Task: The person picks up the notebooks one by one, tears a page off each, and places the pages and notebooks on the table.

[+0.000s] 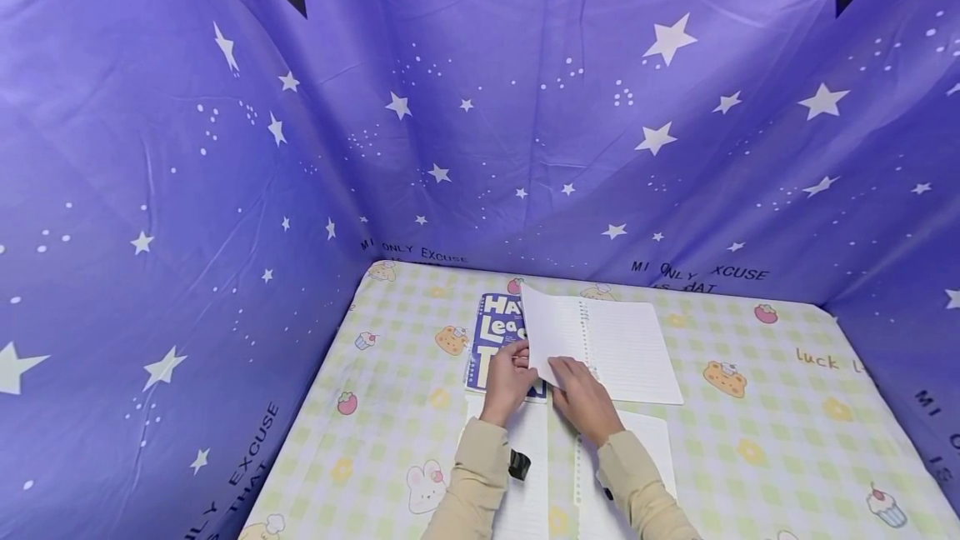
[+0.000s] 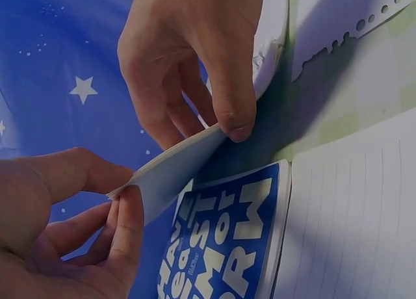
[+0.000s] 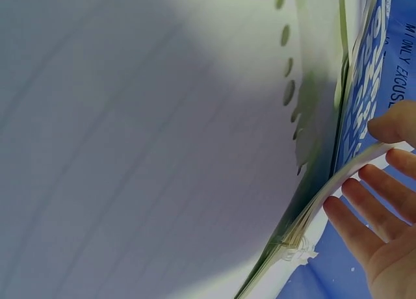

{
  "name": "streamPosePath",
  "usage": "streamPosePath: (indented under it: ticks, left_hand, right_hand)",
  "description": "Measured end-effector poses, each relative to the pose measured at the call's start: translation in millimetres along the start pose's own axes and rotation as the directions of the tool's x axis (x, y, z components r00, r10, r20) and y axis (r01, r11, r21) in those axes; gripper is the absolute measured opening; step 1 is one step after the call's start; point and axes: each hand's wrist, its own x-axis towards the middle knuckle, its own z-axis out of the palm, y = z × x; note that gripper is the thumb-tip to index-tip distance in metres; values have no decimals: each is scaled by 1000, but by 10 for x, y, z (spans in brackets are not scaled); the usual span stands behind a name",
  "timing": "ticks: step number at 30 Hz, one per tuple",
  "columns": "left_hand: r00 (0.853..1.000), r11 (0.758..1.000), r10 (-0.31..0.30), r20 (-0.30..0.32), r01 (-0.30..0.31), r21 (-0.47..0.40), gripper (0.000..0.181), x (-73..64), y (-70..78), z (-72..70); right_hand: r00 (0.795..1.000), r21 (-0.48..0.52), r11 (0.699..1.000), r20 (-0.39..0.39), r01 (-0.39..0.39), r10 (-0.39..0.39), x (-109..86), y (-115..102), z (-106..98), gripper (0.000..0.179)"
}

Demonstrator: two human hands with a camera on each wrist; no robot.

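A ring-bound notebook [image 1: 630, 348] lies open on the cloth, its left-hand leaves raised and tilted. My left hand [image 1: 508, 377] pinches the outer edge of these leaves [image 2: 170, 161] between thumb and fingers. The right hand [image 1: 585, 397] grips their near edge, its thumb [image 2: 235, 120] on one face and the fingers behind. Under the raised leaves, partly covered, sits a blue notebook [image 1: 495, 357] with large white lettering. In the right wrist view, the right hand [image 3: 383, 208] is at the leaves' edge, beside the binding rings [image 3: 296, 250].
Ruled sheets lie nearer me: a left sheet [image 1: 528, 440] below the blue notebook, and a right sheet [image 1: 652, 440] with punched holes along its side, partly under the right forearm. A checked cloth [image 1: 405, 432] covers the table. Purple starry drapes [image 1: 480, 140] stand behind and beside it.
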Motion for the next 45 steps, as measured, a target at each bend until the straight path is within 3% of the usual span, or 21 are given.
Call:
streamPosePath:
  ticks: [6,13,34,45]
  left_hand:
    - [1000,1000,5,0,-5,6,54,-6,41,20]
    - [999,996,14,30,-11,-93,55,1,95,56]
    - [993,991,102,62,-97,-87,50,-44,243,148]
    - [990,988,103,93,-92,-120,52,-33,295,237]
  right_hand:
    - [1000,21,1000,-18,-18,18,2,0,-16,52]
    - [999,62,997,-5,-52,52,8,-37,-79,54]
    - [991,157,985,-100,-68,85,-14,-1,-151,57]
    - [984,200,975,-125,-97,123,-25,-2,-201,59]
